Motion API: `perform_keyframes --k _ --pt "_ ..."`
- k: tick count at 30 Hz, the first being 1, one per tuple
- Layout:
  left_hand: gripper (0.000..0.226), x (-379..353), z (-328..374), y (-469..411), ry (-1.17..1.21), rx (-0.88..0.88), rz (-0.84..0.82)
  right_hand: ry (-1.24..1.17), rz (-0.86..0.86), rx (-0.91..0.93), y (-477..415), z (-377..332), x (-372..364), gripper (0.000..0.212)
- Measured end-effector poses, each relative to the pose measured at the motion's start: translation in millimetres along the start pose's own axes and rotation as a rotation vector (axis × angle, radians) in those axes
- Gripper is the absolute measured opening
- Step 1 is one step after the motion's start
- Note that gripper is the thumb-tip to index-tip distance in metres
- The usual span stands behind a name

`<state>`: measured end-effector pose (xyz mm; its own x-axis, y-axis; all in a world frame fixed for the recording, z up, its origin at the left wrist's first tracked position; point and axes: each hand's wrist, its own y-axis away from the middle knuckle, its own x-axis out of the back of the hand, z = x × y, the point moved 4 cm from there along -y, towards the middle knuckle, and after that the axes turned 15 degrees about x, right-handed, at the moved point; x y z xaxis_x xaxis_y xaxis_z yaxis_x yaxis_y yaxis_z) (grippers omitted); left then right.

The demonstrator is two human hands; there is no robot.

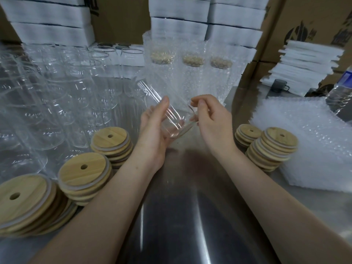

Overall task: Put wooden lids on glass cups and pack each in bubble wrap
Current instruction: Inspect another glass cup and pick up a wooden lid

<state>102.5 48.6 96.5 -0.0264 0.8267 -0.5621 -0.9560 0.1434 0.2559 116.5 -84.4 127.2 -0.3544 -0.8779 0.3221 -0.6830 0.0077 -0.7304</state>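
My left hand (154,130) grips a clear glass cup (171,121) above the steel table, tilted with one end pointing up and away to the left. My right hand (211,121) has its fingers curled at the cup's near right edge, thumb and forefinger bent above it. No lid is on this cup. Stacks of round wooden lids with a centre hole lie at the left (83,172) and right (276,145). A pile of bubble wrap bags (308,149) lies at the right. Three wrapped, lidded cups (193,60) stand behind.
Several bare glass cups (57,96) crowd the left of the steel table (190,206). White foam stacks (53,31) and cardboard boxes (304,25) line the back. A water bottle (341,88) and a dark mug (279,86) stand at the far right.
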Motion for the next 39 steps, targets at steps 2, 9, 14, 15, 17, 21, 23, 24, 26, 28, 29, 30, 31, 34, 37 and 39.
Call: perform_keyframes --k 2,9,14,15,17,21,23,24,26,28,29,30,31,34,37,39 --pt "0.081 3 4 2 -0.034 -0.075 0.1 0.289 -0.023 0.026 -5 2 10 0.022" --pt "0.087 8 9 2 -0.398 -0.329 0.272 0.911 -0.474 -0.348 -7 34 31 0.046" --pt "0.092 10 8 1 -0.509 -0.391 0.315 0.966 -0.611 -0.578 -3 48 35 0.052" --pt "0.093 11 9 1 -0.525 -0.397 0.328 0.975 -0.611 -0.555 -3 49 35 0.052" --pt "0.094 12 9 0 -0.543 -0.405 0.35 0.992 -0.599 -0.493 -3 49 36 0.051" --pt "0.092 16 9 -3 -0.518 -0.413 0.381 0.997 -0.604 -0.455 -3 50 38 0.047" --pt "0.09 18 8 -5 -0.508 -0.416 0.389 1.012 -0.626 -0.491 -2 49 37 0.048" --pt "0.088 18 8 -6 -0.504 -0.42 0.391 1.011 -0.632 -0.503 -2 49 37 0.049" --pt "0.087 19 7 -7 -0.498 -0.423 0.391 0.991 -0.627 -0.503 -3 48 37 0.049" --pt "0.087 20 7 -9 -0.5 -0.425 0.395 0.97 -0.612 -0.494 -4 49 38 0.05" --pt "0.087 20 7 -9 -0.505 -0.426 0.399 0.965 -0.606 -0.495 -5 49 39 0.05" --pt "0.088 20 7 -9 -0.513 -0.427 0.403 0.963 -0.598 -0.494 -5 50 39 0.05" --pt "0.089 20 7 -10 -0.522 -0.428 0.406 0.963 -0.591 -0.492 -5 50 38 0.048" --pt "0.091 21 7 -9 -0.548 -0.429 0.42 0.982 -0.592 -0.489 -5 54 39 0.041" --pt "0.094 21 7 -10 -0.578 -0.422 0.44 0.971 -0.591 -0.49 -5 56 39 0.036" --pt "0.094 22 7 -10 -0.608 -0.419 0.456 0.928 -0.52 -0.413 -8 53 39 0.035"
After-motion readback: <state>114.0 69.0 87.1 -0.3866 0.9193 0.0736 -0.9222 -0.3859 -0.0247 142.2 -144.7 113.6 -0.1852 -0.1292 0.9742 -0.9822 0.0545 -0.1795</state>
